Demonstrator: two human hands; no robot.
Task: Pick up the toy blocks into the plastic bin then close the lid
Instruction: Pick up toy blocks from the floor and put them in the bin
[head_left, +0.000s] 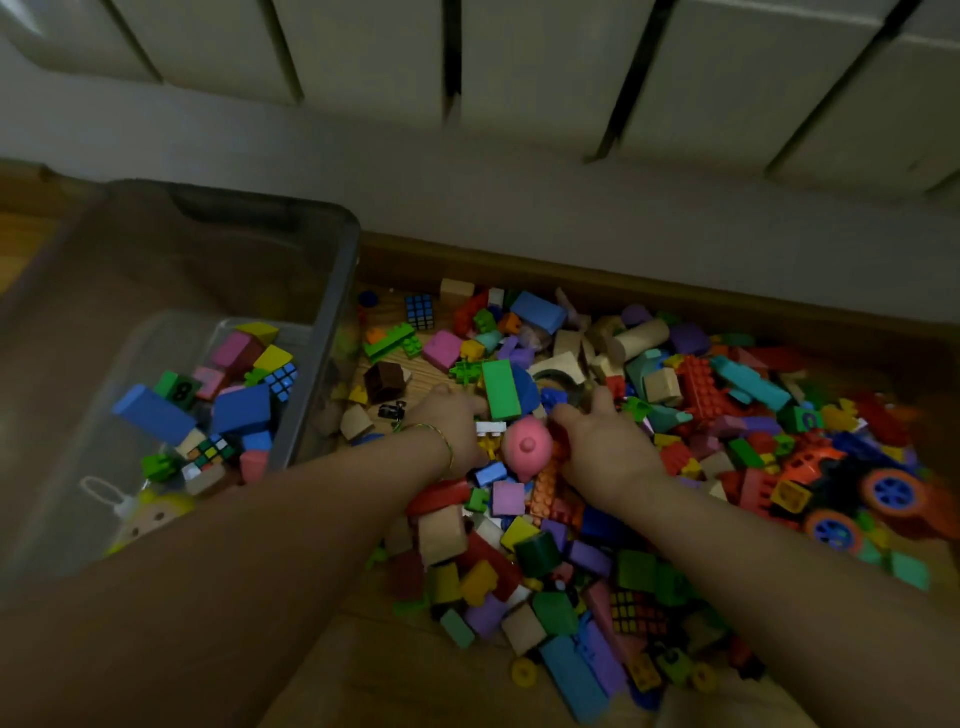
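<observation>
A large heap of coloured toy blocks (597, 467) covers the wooden floor on the right. To its left stands a clear plastic bin (332, 291), open, with several blocks (228, 405) lying in its bottom. Both of my hands are down in the heap's middle. My left hand (452, 426), a thin bracelet on its wrist, lies beside a green block (500, 389) with fingers curled into the pile. My right hand (597, 441) curls into blocks just right of a pink round toy (527, 447). What each hand holds is hidden by the fingers. No lid is in view.
A white wall with a wooden skirting board (675, 296) runs behind the heap, and a white radiator (519, 62) hangs above. A toy car with orange and blue wheels (857, 499) lies at the right. Small puzzle cubes (420, 310) are mixed among the blocks.
</observation>
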